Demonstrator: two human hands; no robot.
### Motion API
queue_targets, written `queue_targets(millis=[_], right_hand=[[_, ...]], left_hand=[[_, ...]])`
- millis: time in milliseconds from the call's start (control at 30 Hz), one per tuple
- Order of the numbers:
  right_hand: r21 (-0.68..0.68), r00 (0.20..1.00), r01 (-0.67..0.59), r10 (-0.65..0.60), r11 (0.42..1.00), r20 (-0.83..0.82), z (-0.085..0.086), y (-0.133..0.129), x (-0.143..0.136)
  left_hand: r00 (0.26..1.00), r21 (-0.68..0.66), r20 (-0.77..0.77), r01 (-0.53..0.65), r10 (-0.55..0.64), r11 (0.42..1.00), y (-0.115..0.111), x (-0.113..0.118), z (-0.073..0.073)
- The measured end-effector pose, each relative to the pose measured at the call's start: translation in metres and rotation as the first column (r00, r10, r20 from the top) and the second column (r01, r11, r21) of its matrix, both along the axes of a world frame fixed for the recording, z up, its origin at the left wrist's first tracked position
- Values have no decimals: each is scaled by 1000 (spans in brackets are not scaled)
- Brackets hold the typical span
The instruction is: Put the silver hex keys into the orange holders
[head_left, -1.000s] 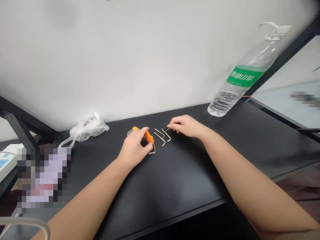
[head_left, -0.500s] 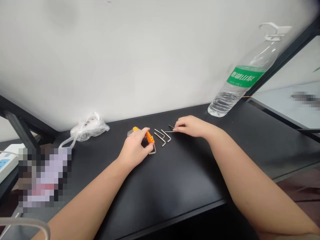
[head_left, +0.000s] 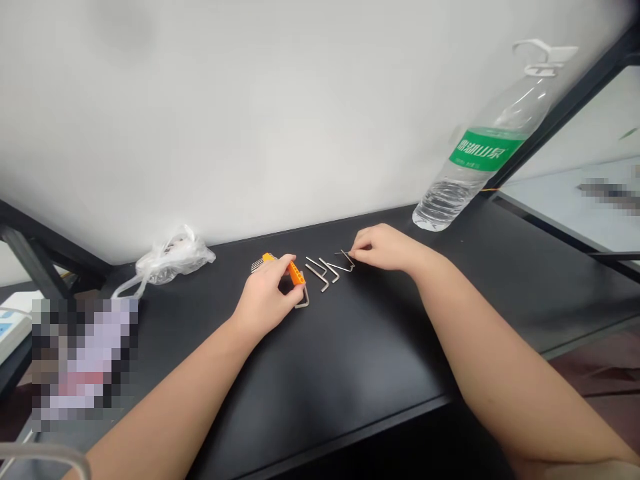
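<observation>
My left hand [head_left: 265,290] is closed round an orange hex key holder [head_left: 297,273] with a row of holes facing right. A large bent hex key [head_left: 305,298] shows beneath its near end. Several thin metal rods [head_left: 257,265] stick out past its far left side. Several loose L-shaped hex keys [head_left: 317,277] lie on the black desktop between my hands. At their right edge my right hand [head_left: 383,247] pinches a small, thin hex key [head_left: 342,253] between thumb and fingers. Its gripped end is hidden by the fingertips.
A large water bottle [head_left: 487,150] with a green label stands at the back right. A clear plastic bag [head_left: 175,257] lies at the back left by the wall. A white power strip [head_left: 17,313] is at the far left. Black metal frame bars border both sides.
My right hand has shifted slightly up, uncovering thin hex keys by its fingertips that it partly hid before. My left hand keeps its grip on the holder. The view has shifted slightly.
</observation>
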State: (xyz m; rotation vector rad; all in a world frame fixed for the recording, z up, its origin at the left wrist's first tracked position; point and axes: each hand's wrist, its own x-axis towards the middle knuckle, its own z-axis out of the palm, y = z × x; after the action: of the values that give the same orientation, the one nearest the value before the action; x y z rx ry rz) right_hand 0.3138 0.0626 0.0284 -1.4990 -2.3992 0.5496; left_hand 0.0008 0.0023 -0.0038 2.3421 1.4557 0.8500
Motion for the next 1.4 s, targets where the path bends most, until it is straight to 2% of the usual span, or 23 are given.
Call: queue_targets(millis=[133, 300, 400, 533, 733, 900, 1133, 1300, 1400], right_hand=[[52, 998, 53, -55, 997, 26, -3, 3, 5], [-50, 990, 101, -95, 994, 107, -6, 4, 12], [0, 981, 132, -131, 991, 146, -5, 4, 10], [101, 980, 121, -134, 988, 144, -7, 4, 1], [50, 970, 84, -93, 995, 225, -13, 1, -19], [66, 925, 169, -181, 983, 334, -6, -8, -36], [-98, 975, 211, -203, 973, 91, -4, -5, -24], [-116, 991, 128, -122, 985, 53, -9, 0, -23], [-93, 989, 137, -132, 986, 64, -11, 1, -22]], left_hand=[[1000, -17, -1, -3, 3, 1000, 0, 0, 1], [1000, -30, 4, 0, 0, 1000, 0, 1, 1], [1000, -28, 10, 1, 0, 1000, 0, 0, 0], [1000, -27, 4, -2, 2, 1000, 0, 1, 1], [1000, -24, 5, -1, 1, 1000, 0, 2, 1], [1000, -24, -8, -1, 1, 1000, 1, 1, 0], [1000, -40, -6, 6, -7, 999, 2, 1, 0], [1000, -36, -20, 1, -1, 999, 3, 0, -1], [999, -34, -34, -2, 1, 999, 2, 1, 0]])
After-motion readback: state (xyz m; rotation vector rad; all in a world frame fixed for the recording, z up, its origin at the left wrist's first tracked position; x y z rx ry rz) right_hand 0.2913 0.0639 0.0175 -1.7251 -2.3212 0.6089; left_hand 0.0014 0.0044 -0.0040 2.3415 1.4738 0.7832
